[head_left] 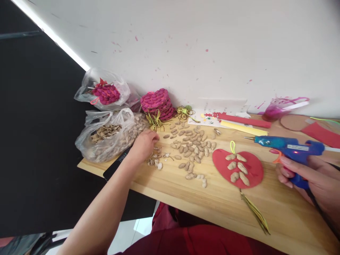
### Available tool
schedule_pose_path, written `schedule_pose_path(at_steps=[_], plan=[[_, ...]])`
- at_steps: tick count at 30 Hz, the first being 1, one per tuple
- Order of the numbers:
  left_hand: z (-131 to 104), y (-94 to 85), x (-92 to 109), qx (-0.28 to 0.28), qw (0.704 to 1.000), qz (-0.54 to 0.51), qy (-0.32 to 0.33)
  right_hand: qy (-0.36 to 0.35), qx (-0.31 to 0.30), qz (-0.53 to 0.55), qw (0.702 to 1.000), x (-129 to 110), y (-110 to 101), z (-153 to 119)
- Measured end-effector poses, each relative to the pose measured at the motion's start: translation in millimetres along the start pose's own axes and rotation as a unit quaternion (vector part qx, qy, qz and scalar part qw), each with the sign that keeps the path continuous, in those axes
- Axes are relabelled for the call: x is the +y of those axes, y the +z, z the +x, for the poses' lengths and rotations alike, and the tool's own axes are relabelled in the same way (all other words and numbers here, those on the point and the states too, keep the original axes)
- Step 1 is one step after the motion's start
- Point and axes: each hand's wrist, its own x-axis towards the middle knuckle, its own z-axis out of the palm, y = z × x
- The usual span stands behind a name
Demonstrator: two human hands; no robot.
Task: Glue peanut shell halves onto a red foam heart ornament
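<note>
A blue hot glue gun (pixel 281 143) is gripped in my right hand (pixel 305 170), a finger at its orange trigger and the nozzle pointing left. Below the nozzle lies a red rounded cutout (pixel 220 161) with peanuts (pixel 242 167) set on it in two columns. It has a yellow loop (pixel 233 147) on top and a green-yellow tassel (pixel 253 210) below. My left hand (pixel 145 143) rests low beside the peanut bag, fingers bent together; what they hold, if anything, is hidden. Broken shells (pixel 153 162) lie near it, and many loose peanuts (pixel 195 143) are spread to its right.
An open plastic bag of peanuts (pixel 106 134) stands at the left, with another bag (pixel 117 83) behind it. Stacked magenta pieces (pixel 156 101) sit by the wall. Red and yellow strips (pixel 244 127), a pink-stained cup (pixel 275 108) and brown cardboard (pixel 293 123) lie at the back right.
</note>
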Motion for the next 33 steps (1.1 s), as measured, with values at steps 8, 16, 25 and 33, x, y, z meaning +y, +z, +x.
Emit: schedule_pose_path(at_steps=[8,16,25,33], plan=[[-6.6,-2.3,-0.9,-0.019,0.999,-0.025,0.019,0.033,-0.048,0.094,0.994,9.5,-3.3,5.2],[0.6,-17.3,12.3,-0.047,0.998,0.034,-0.031,0.007,-0.080,0.134,0.988,20.7,-3.4,11.7],[59.0,-3.7,33.5,0.019,1.000,0.007,0.001,0.013,-0.053,0.119,0.991,12.8,-0.9,6.5],[103.1,17.7,45.1,-0.005,1.000,-0.008,0.029,-0.004,-0.023,0.123,0.992,3.0,7.5,-3.3]])
